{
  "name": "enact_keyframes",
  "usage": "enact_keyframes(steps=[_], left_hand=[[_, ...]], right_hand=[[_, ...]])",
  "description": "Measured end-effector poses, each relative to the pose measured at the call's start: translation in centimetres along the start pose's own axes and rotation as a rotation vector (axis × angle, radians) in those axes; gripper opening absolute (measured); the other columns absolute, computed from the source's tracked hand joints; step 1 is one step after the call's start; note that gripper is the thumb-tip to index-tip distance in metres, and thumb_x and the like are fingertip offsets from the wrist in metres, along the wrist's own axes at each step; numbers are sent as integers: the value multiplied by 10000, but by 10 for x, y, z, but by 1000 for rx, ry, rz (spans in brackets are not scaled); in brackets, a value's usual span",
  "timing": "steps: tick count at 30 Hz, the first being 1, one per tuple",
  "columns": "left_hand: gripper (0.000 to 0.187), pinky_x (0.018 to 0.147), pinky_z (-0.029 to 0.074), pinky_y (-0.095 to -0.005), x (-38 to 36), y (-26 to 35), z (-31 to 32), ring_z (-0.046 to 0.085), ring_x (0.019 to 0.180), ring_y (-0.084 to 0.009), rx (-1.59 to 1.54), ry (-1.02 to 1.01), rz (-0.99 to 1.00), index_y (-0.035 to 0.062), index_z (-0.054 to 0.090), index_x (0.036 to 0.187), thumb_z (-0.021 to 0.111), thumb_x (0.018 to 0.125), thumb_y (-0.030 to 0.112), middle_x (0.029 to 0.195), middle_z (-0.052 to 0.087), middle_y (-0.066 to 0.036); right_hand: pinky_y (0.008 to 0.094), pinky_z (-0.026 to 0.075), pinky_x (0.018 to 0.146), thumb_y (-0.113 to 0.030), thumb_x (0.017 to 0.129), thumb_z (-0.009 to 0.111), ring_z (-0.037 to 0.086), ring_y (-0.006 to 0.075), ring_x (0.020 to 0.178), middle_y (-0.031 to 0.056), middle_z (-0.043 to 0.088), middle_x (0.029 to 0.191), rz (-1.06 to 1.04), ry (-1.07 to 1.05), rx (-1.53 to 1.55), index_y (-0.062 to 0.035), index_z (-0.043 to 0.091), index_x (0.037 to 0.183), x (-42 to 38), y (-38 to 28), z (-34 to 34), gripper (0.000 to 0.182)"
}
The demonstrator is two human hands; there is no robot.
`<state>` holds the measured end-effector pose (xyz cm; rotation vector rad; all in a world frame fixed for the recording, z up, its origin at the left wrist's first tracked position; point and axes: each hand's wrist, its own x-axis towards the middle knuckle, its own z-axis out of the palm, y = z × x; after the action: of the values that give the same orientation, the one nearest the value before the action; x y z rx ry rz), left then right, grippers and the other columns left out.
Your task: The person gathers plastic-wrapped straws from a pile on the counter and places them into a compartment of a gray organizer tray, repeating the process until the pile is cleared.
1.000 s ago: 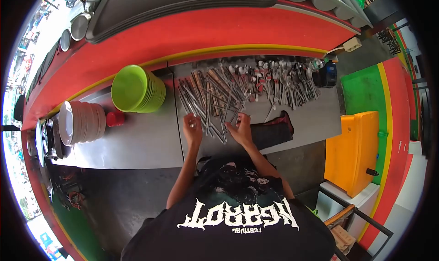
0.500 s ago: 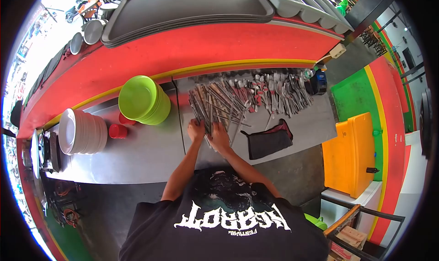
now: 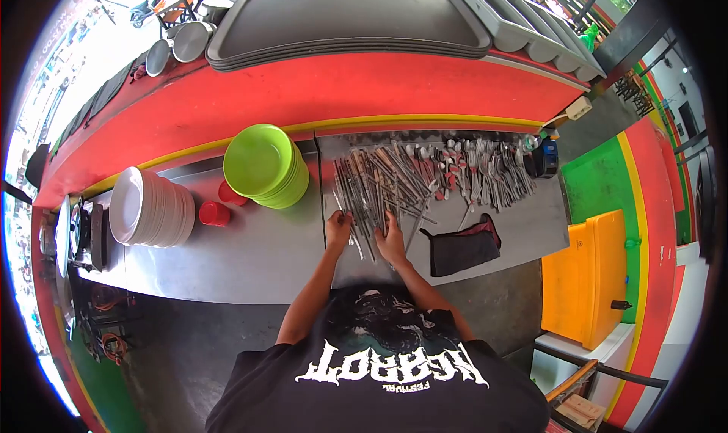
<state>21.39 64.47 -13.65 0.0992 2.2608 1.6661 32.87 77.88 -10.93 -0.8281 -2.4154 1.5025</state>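
Note:
A spread of long thin chopsticks (image 3: 362, 183), dark metallic with some brown ones, lies fanned out on the steel counter in front of me. At its left edge, my left hand (image 3: 338, 228) is closed, fingers curled against the ends of chopsticks. My right hand (image 3: 390, 240) closes around chopsticks at the near side of the pile, thumb and fingers bent. The exact number in each hand is hidden. Right of the pile lie many spoons and forks (image 3: 485, 171), some with red handles. A dark cloth pouch (image 3: 462, 249) with a maroon lining rests just right of my right hand.
Green bowls (image 3: 262, 160), red cups (image 3: 214, 214) and white plates (image 3: 155, 209) are stacked to the left. Dark trays (image 3: 349, 20) and a grey cutlery holder (image 3: 531, 27) stand on the red ledge behind. An orange box (image 3: 584, 277) stands at the right.
My hands have moved apart from being close together on the pile. The near ends of the chopsticks lie more spread out between them. The view has shifted slightly.

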Motion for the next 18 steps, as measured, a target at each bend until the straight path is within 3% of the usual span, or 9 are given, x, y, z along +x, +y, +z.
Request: enact_keyframes(steps=[3,6,9,12,18], left_hand=[[294,596,450,-287,6,-7,4,584,622,-134,-198,-25,-34,-3,586,737,619,918,226,687,652,-57],[231,628,457,-273,6,-8,3,595,642,-134,-137,-32,-13,-3,595,801,574,941,179,711,657,-49],[170,660,463,-269,4,-9,9,608,677,-137,-347,54,-20,9,568,867,526,966,140,736,663,-66],[125,696,474,-271,6,-7,14,625,727,-144,-458,107,-76,25,510,922,482,991,125,799,680,-103],[178,691,495,-286,-3,19,8,664,696,-185,-471,59,-76,42,429,946,483,1011,199,878,691,-146]], right_hand=[[437,502,770,-120,867,613,647,404,872,231,648,984,-119,84,-13,-31,411,1353,5,9,5,534],[375,498,702,-102,891,599,667,302,810,184,661,916,-152,146,-67,-26,441,1337,8,13,5,479],[384,501,713,-94,904,576,670,317,814,196,668,929,-39,131,39,-24,437,1338,4,6,-3,462],[410,502,732,-81,902,575,660,344,881,227,654,994,-133,195,-13,-28,419,1352,5,7,-3,479],[432,407,944,-76,839,651,487,387,1149,233,486,1250,-286,305,-154,-35,425,1325,1,-19,-12,538]])
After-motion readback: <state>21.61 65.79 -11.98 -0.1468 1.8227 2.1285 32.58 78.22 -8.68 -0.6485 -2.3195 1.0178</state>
